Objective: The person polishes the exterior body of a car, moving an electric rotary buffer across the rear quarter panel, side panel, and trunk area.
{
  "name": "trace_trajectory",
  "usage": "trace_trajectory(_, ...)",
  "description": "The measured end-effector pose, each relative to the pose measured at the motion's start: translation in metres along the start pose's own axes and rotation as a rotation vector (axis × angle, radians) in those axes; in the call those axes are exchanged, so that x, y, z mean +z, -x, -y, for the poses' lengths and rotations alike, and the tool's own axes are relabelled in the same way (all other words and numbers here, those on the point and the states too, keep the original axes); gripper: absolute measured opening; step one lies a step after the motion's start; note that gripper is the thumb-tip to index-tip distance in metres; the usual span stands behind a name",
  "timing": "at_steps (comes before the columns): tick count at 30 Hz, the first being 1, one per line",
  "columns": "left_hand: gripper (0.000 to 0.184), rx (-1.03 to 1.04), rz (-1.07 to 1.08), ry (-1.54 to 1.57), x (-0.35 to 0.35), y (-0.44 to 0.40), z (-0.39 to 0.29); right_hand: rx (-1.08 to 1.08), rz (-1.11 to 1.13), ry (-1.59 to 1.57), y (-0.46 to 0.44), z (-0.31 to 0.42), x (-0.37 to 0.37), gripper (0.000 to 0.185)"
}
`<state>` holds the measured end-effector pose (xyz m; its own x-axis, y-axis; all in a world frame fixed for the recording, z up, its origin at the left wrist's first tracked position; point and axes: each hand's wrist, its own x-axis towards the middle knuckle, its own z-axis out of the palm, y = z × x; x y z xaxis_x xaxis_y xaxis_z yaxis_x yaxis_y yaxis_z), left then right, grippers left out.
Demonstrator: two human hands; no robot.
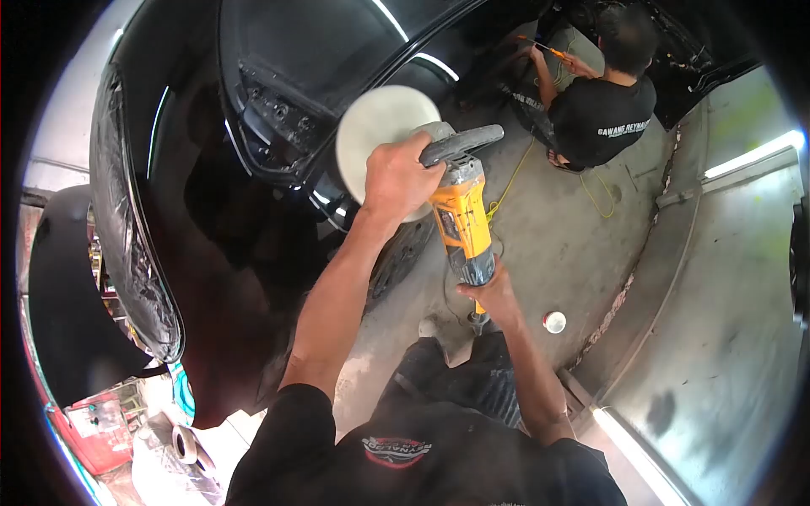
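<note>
A yellow and black polisher [460, 211] is held in both of my hands. My left hand [398, 179] is closed around the black loop handle [472, 143] by the tool's head. Lower down, my right hand [494, 295] wraps the rear of the body, near the power cord. The polisher's round white pad [359, 139] faces the glossy black car panel [278, 219]; whether it touches the surface I cannot tell. Just beyond the pad, a recessed, bare area [274, 118] shows in the bodywork.
A co-worker [603, 110] in a black shirt crouches at the upper right, holding an orange-handled tool [553, 52]. A yellow cord [515, 181] runs over the concrete floor. A small white container [554, 321] stands right of my legs. Plastic wrap covers a long part [126, 211] at left.
</note>
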<state>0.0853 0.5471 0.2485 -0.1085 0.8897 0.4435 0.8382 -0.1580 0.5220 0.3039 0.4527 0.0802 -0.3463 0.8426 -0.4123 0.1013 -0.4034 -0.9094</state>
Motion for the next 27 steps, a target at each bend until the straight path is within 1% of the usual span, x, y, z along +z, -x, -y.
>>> trace_trajectory(4,0.026,0.022,-0.004,-0.022,0.03,-0.042,-0.001,0.006,-0.005,-0.02,-0.04,0.015,-0.028,0.071)
trace_trajectory(6,0.027,0.033,-0.017,-0.033,0.05,-0.069,-0.005,-0.03,0.003,-0.011,-0.068,0.018,-0.049,0.072)
trace_trajectory(9,0.029,-0.015,-0.006,0.018,0.08,-0.111,-0.005,-0.039,0.015,-0.051,-0.114,0.03,-0.078,0.071)
trace_trajectory(13,0.03,-0.02,0.01,-0.01,0.126,-0.186,-0.015,-0.066,0.012,-0.065,-0.169,0.077,-0.123,0.07)
trace_trajectory(16,0.029,-0.014,0.0,-0.007,0.159,-0.236,-0.014,-0.021,-0.01,-0.076,-0.218,0.091,-0.153,0.069)
trace_trajectory(19,0.027,-0.005,0.021,-0.078,0.197,-0.292,-0.01,0.038,0.013,-0.14,-0.267,0.109,-0.183,0.068)
trace_trajectory(20,0.027,-0.031,0.033,-0.071,0.208,-0.31,-0.012,0.014,0.016,-0.22,-0.279,0.118,-0.192,0.066)
trace_trajectory(21,0.027,-0.061,0.044,-0.066,0.219,-0.325,-0.014,-0.004,-0.013,-0.2,-0.295,0.117,-0.202,0.065)
trace_trajectory(23,0.028,0.0,-0.01,-0.105,0.244,-0.347,-0.015,-0.039,-0.063,-0.162,-0.323,0.11,-0.22,0.063)
trace_trajectory(26,0.026,-0.07,0.014,-0.109,0.254,-0.351,-0.022,-0.081,0.019,-0.277,-0.332,0.111,-0.232,0.062)
trace_trajectory(27,0.026,-0.063,0.022,-0.113,0.251,-0.342,-0.019,-0.042,0.03,-0.233,-0.329,0.106,-0.23,0.062)
